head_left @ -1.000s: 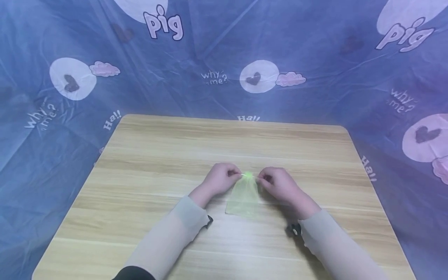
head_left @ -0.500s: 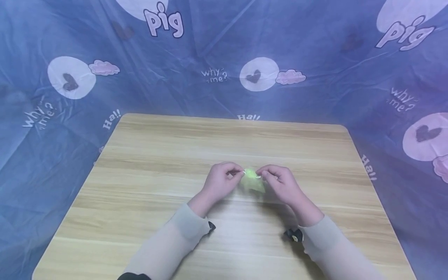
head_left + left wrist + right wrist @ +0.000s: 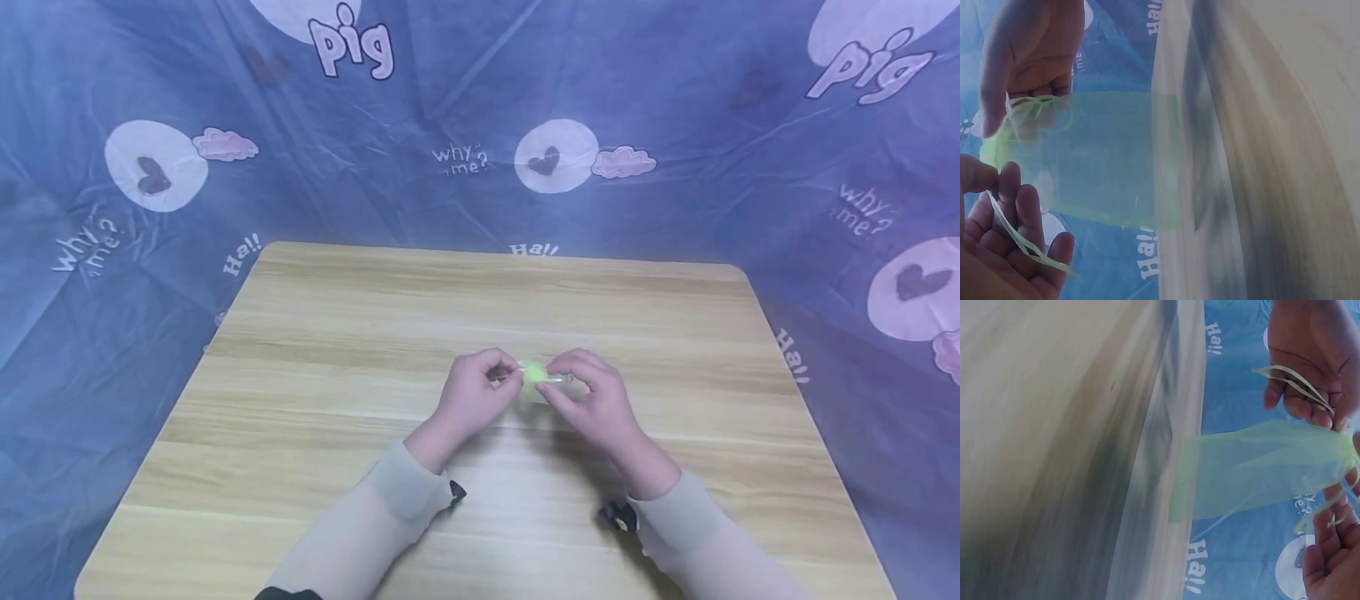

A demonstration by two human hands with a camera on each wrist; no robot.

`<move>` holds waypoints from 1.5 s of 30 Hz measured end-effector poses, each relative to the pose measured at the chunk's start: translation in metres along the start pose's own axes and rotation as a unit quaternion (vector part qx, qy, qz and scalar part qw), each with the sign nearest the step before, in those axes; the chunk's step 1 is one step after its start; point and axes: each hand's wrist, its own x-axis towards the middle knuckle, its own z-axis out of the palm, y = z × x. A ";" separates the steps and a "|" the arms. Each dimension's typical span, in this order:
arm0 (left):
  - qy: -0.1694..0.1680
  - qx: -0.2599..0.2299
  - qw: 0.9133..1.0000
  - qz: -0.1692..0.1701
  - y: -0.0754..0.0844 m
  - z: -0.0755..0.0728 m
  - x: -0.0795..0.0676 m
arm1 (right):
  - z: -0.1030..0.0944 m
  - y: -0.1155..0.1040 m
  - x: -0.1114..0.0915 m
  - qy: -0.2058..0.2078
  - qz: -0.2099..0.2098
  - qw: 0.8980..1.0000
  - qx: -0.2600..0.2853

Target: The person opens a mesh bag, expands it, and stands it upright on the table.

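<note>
A sheer yellow-green drawstring bag (image 3: 1104, 156) hangs between the two hands above the table, its top bunched together. My left hand (image 3: 480, 387) pinches one of its drawstrings (image 3: 1013, 236) between thumb and forefinger. The doubled end of that ribbon trails across the other fingers, as the left wrist view shows. At the opposite side, my right hand (image 3: 596, 392) holds the bunched mouth of the bag at its fingertips. A second ribbon loop (image 3: 1316, 512) lies beside the right fingers. From the head camera only the bright gathered top is plain.
The wood-grain table (image 3: 337, 333) reaches out on all sides of the hands. Behind it and at both sides hangs a blue printed cloth (image 3: 360, 183). Dark wrist devices (image 3: 621, 515) sit below the pale sleeves (image 3: 682, 525).
The bag's lower part swung up from hanging toward me, so little of it shows in the head view. The right fingers shifted from the ribbon to the gathered mouth.
</note>
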 end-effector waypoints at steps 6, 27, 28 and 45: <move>-0.008 -0.007 1.000 0.010 -0.002 0.000 -0.002 | 0.001 -0.002 -0.002 0.015 0.007 1.000 0.015; -0.007 0.018 0.994 0.104 -0.005 -0.001 -0.003 | 0.000 -0.002 -0.001 0.007 0.058 0.998 0.031; -0.008 0.017 0.994 0.109 -0.005 -0.001 -0.002 | 0.000 -0.003 -0.001 0.006 0.059 0.998 0.031; -0.052 0.010 0.990 0.129 -0.006 0.003 0.000 | 0.002 -0.003 -0.002 0.000 0.068 0.997 0.037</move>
